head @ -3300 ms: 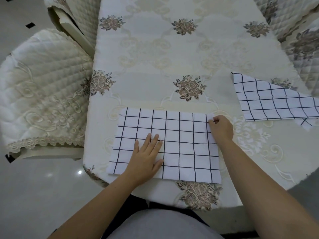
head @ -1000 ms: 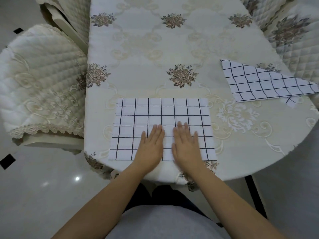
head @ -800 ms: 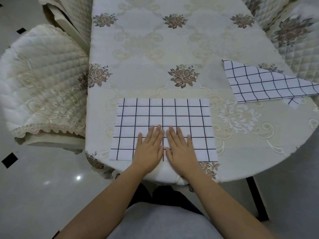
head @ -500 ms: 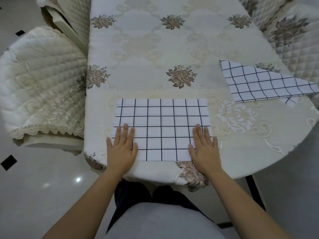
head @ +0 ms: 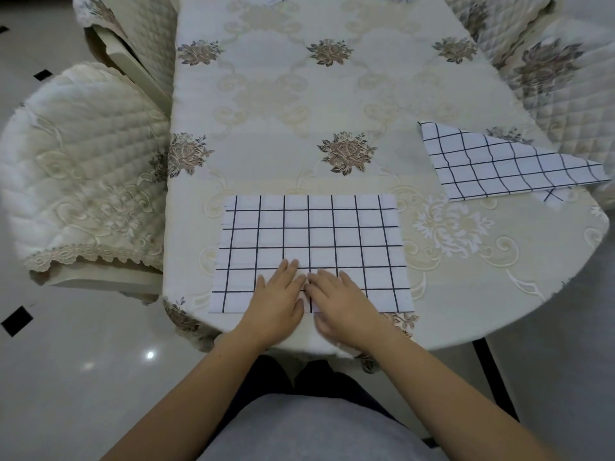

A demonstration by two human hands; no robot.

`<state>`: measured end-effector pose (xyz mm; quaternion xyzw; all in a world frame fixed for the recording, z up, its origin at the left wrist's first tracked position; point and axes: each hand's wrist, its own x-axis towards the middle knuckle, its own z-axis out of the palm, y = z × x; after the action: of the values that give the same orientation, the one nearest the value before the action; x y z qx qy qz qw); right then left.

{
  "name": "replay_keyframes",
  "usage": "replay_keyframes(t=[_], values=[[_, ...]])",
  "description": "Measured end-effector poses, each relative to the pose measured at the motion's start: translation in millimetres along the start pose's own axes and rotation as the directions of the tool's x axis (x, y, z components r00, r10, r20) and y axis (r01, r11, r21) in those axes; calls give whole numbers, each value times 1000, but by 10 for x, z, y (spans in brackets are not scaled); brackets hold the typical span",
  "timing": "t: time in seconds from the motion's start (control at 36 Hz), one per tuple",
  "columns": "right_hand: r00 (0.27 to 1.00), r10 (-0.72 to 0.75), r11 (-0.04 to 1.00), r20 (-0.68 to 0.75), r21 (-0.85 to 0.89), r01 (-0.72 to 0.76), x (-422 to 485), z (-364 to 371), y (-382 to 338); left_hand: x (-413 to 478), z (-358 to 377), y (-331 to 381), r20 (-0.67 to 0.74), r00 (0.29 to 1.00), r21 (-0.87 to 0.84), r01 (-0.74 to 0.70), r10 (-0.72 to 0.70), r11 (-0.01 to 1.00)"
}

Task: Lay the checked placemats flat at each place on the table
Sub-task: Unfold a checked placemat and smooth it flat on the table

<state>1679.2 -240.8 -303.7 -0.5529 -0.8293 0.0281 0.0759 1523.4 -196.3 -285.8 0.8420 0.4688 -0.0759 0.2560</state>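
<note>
Both hands, the left hand [head: 278, 302] and right hand [head: 339, 302], lay flat, fingers together, touching mid-mat on the near placemat [head: 311, 234] at the table's [head: 283, 111] near edge. Smoothing outward toward the sides would likely flatten it best.

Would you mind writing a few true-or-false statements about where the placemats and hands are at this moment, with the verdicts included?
1. Both hands rest palm-down on the near placemat. True: the left hand and right hand lie flat side by side.
2. The right-side placemat lies spread out flat. False: it is folded over into a triangle.
3. The near placemat hangs well over the table edge. False: it lies wholly on the tabletop.
4. The hands are at the mat's outer corners. False: they meet near the middle of its near edge.
5. A quilted chair stands at the table's left. True.
</note>
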Motion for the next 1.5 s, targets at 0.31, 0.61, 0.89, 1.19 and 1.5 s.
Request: replay_keyframes(t=[0.31,0.61,0.89,1.19,1.5], values=[[996,-37,999,-78,-3,37,117,74,-45,-15,-104,11,46,999,-24,-5,6,1000],[998,26,997,-56,75,-21,171,41,-67,-17,-78,44,11,1000,-5,25,-24,1000],[996,80,996,-24,26,-80,268,-88,-58,64,-191,-65,-138,990,30,13,-8,999],[953,212,946,217,201,-256,739,-534,-5,67,-643,-226,-409,910,75,109,-69,991],[972,182,939,149,267,-217,1510,-1067,-237,249,-1430,-734,-726,679,245,106,110,964]])
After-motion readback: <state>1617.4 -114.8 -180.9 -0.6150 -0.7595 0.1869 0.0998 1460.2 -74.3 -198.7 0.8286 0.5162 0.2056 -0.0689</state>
